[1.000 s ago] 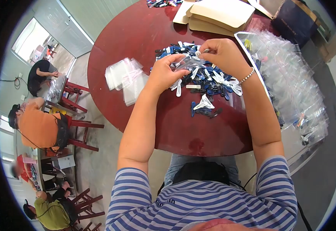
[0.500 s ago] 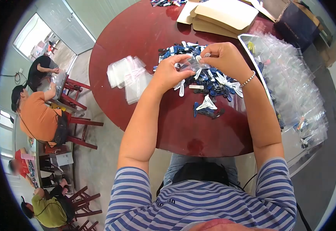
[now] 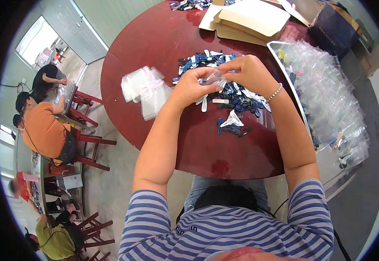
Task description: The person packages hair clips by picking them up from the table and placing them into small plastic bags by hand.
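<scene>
A small clear plastic bag (image 3: 212, 78) is held between my two hands above the table. My left hand (image 3: 193, 87) pinches its left side, thumb below and fingers above. At its right edge, the fingertips of my right hand (image 3: 247, 75) close on the bag; whether they also hold a clip is hidden. Beneath and around both hands lies a pile of hair clips (image 3: 243, 102) in white, dark blue and black. A few clips, including a white hair clip (image 3: 233, 118), sit apart nearer to me. Left of my left hand is a stack of flat clear bags (image 3: 143, 87).
The round red table (image 3: 189, 148) carries cardboard boxes (image 3: 252, 19) at the back and more clips (image 3: 189, 4) at its far edge. On the right stands a white-rimmed tray (image 3: 290, 82) heaped with filled bags (image 3: 328, 91). Several people, one in an orange shirt (image 3: 46, 130), sit at left.
My right hand has moved slightly down and left, with its fingertips now at the bag's edge. My left hand stays almost where it was, holding the bag.
</scene>
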`<state>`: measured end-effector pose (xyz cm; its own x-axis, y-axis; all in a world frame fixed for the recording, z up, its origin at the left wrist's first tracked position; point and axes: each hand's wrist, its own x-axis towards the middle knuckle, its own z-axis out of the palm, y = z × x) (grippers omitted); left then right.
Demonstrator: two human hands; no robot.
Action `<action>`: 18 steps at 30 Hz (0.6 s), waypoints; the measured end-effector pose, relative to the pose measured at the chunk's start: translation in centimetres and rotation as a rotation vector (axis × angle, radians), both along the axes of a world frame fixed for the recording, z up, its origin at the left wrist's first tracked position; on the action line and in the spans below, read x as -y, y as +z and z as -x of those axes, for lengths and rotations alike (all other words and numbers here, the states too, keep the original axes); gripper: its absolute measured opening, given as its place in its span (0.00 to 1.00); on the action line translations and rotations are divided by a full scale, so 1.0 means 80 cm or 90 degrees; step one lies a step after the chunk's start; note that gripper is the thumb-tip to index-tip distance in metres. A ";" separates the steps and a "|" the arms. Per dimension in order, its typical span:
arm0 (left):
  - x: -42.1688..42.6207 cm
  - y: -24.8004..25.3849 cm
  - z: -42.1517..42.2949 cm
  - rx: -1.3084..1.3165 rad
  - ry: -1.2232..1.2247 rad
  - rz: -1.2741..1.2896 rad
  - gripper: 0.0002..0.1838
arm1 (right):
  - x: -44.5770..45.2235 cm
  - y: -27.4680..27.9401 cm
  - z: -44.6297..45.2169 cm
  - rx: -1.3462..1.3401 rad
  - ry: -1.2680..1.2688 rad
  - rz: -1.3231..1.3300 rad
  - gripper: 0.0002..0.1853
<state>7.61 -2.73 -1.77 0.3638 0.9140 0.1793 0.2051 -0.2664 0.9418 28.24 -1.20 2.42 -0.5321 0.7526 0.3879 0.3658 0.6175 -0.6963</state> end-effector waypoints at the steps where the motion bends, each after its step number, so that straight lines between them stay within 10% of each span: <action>1: 0.002 0.003 -0.002 0.025 -0.009 0.023 0.24 | 0.002 0.001 0.001 -0.004 -0.006 0.011 0.11; 12: -0.005 0.013 0.024 0.465 -0.027 0.213 0.28 | 0.000 0.019 -0.003 -0.343 -0.118 0.091 0.11; 18: -0.009 0.013 0.031 0.660 -0.223 0.273 0.39 | -0.002 0.009 0.004 -0.230 -0.082 0.094 0.11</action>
<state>5.13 -2.02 -0.69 0.4682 0.8505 0.2398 -0.7343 0.2235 0.6410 27.94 -1.03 3.13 -0.2788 0.8656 0.4159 0.1494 0.4669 -0.8716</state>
